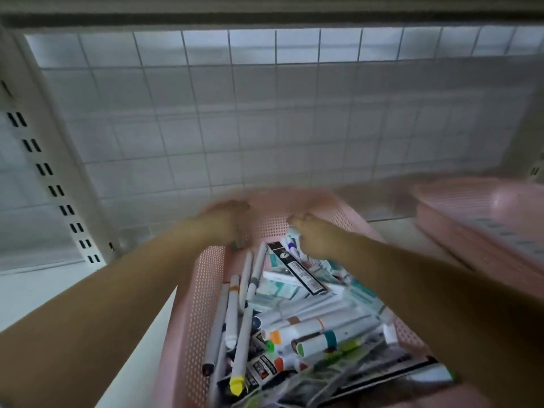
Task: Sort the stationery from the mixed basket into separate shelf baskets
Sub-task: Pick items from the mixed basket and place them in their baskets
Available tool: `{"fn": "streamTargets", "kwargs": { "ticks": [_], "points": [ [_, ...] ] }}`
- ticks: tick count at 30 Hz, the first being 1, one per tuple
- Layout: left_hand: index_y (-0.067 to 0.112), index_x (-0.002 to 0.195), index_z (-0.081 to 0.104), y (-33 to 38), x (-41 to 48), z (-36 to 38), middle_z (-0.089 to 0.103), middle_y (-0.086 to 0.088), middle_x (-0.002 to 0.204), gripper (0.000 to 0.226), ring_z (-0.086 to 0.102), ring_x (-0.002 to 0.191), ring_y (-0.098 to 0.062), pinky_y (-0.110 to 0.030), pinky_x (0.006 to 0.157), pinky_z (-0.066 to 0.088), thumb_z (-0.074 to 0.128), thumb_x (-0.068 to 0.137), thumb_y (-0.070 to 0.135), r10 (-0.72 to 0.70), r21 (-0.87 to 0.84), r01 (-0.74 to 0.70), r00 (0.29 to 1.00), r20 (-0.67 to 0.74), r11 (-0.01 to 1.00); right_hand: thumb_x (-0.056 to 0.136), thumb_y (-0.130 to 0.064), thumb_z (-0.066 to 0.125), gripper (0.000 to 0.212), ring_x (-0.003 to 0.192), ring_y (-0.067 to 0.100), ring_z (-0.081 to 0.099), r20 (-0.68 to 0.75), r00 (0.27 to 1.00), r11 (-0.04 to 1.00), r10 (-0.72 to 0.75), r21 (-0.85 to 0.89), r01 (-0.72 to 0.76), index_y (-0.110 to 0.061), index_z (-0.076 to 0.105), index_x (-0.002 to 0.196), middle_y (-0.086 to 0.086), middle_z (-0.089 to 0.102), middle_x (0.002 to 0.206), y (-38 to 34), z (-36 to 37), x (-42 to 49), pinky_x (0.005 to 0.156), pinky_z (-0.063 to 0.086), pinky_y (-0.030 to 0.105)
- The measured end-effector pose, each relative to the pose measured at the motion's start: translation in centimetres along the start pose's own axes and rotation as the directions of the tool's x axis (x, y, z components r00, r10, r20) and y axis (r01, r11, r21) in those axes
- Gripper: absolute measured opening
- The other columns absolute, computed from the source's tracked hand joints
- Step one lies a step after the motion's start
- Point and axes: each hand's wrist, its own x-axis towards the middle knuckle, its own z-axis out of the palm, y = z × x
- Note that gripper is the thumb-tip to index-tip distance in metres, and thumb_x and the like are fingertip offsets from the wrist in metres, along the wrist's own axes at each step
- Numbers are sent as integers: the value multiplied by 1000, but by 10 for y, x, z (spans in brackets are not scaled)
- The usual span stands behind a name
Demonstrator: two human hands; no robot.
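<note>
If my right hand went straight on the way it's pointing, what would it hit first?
Likely the far wall of the pink basket, just beyond the right hand; blur makes depth uncertain.

The person's left forearm point(117, 293) and right forearm point(418, 284) are bare as far as the picture's edge. The left hand point(228, 214) and right hand point(313, 235) are bare too, their fingers blurred.
</note>
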Motion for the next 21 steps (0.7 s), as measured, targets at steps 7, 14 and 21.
{"fn": "streamTargets", "kwargs": {
  "ticks": [7, 14, 21],
  "points": [
    [9, 120, 57, 0, 14, 11, 49, -11, 127, 38, 52, 110, -28, -34, 93, 45, 61, 83, 16, 25, 287, -8, 998, -53, 958, 91, -7, 39, 56, 125, 31, 40, 49, 998, 980, -39, -191, 47, -32, 37, 141, 12, 29, 146, -2, 0, 2, 97, 39, 37],
    [4, 121, 57, 3, 14, 13, 56, -14, 127, 33, 55, 113, -28, -32, 96, 43, 57, 90, 17, -61, 294, 84, 994, -87, 952, 91, -10, 48, 34, 92, 24, 56, -147, 989, 996, 14, -82, -26, -11, 47, 125, 11, 59, 108, 0, -8, -4, 70, 42, 27],
    [9, 102, 62, 1, 10, 5, 61, -8, 110, 44, 59, 100, -26, -28, 78, 44, 68, 79, 46, -84, 149, 93, 994, -70, 984, 84, 1, 51, 41, 67, 16, 62, -331, 939, 993, 90, 108, -57, -31, 52, 110, -1, 60, 103, 6, -8, -6, 57, 54, 29]
  ]
}}
